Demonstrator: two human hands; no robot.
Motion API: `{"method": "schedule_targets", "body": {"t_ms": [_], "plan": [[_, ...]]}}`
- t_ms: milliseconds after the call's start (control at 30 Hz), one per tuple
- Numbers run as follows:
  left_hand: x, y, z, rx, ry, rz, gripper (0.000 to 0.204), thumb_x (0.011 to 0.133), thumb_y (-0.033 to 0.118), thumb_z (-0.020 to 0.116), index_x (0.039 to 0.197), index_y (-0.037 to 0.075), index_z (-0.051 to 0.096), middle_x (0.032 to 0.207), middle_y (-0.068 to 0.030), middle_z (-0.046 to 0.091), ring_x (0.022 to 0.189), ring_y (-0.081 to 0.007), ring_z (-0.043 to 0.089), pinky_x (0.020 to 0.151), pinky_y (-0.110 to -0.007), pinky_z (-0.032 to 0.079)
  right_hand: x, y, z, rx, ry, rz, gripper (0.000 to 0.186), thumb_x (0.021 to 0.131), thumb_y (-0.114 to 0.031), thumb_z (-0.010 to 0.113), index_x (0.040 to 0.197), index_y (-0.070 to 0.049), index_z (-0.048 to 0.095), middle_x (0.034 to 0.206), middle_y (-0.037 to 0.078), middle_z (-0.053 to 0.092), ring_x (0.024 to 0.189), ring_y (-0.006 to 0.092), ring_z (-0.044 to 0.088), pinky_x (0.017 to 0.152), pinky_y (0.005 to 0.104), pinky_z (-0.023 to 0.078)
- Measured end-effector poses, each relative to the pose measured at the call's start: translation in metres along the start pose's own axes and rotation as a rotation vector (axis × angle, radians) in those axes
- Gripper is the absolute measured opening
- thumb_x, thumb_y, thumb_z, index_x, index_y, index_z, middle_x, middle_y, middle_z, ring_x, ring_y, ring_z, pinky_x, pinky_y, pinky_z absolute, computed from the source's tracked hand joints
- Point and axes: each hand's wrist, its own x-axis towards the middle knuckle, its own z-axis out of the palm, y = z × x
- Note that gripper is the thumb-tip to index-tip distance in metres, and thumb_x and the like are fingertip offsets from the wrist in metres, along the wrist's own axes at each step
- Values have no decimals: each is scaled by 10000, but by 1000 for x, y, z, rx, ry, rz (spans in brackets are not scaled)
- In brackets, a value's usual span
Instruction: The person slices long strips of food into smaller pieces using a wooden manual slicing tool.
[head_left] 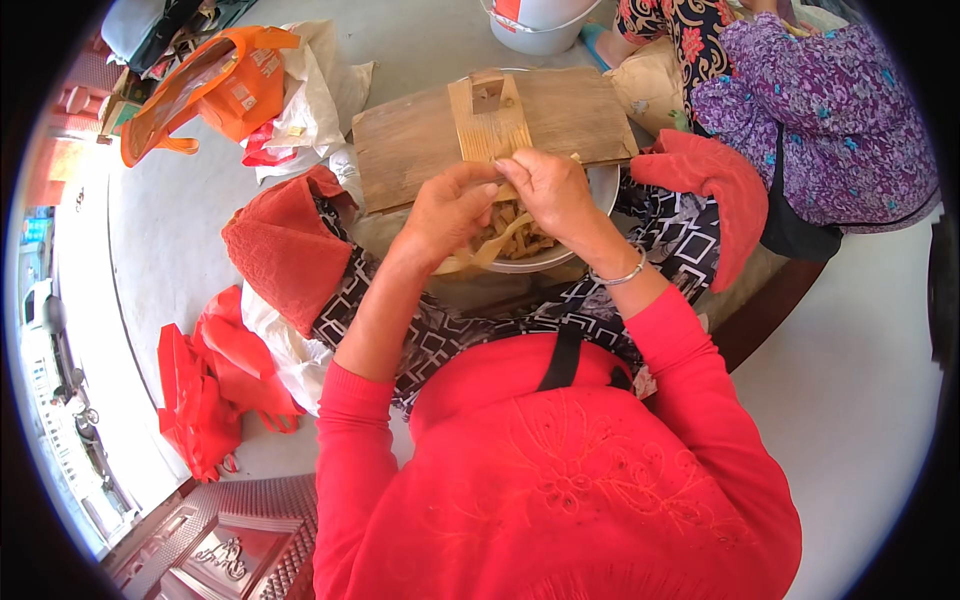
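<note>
Over a round metal basin, my left hand and my right hand meet, with fingers pinched together. Between them is a long, pale yellow strip, whose loose end hangs down over the near rim. Its exact kind I cannot make out. Several yellowish-brown cut pieces lie in the basin under my hands. Just beyond my fingertips, a wide wooden board rests across the basin's far part. A lighter wooden piece with a square hole lies across the board's middle.
Red cloths cover my knees. At the left stand an orange bag, a white bag and red bags. A white bucket stands beyond the board. Another person in a purple floral top sits at the right.
</note>
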Motion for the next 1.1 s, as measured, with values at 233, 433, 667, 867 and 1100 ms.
{"method": "schedule_targets", "body": {"t_ms": [233,433,667,867,1100], "plan": [[5,-21,4,26,-70,124,328,988,239,529,852,-28,661,629,33,535,592,-29,454,489,-210,348,-44,-48,-18,1190,-577,523,228,969,-146,536,962,28,683,621,-14,532,506,53,448,475,224,371],[-20,13,41,-279,-61,17,197,969,174,484,1089,44,571,681,49,444,553,-18,318,472,-178,222,-21,-19,1,467,175,7,181,948,-163,568,1024,-76,707,607,65,599,494,144,527,469,288,397],[8,-2,23,-250,-223,0,118,949,179,559,974,64,561,688,51,462,557,-25,369,464,-189,282,-4,-22,-29,-364,212,-305,108,842,-232,634,869,-151,700,657,63,610,602,288,605,518,397,456],[-28,-11,37,1143,162,585,96,839,76,558,928,53,582,776,-76,631,674,-279,614,587,-371,481,-43,-7,-28,-42,-168,138,225,886,-275,617,784,-78,656,647,91,620,609,293,608,538,368,452],[-56,-49,42,1066,284,753,371,762,9,606,1132,4,605,1002,-136,657,816,-294,607,714,-381,505,-91,8,9,1129,-426,667,179,946,-175,571,953,-18,656,981,5,640,931,86,559,829,279,459]]}}
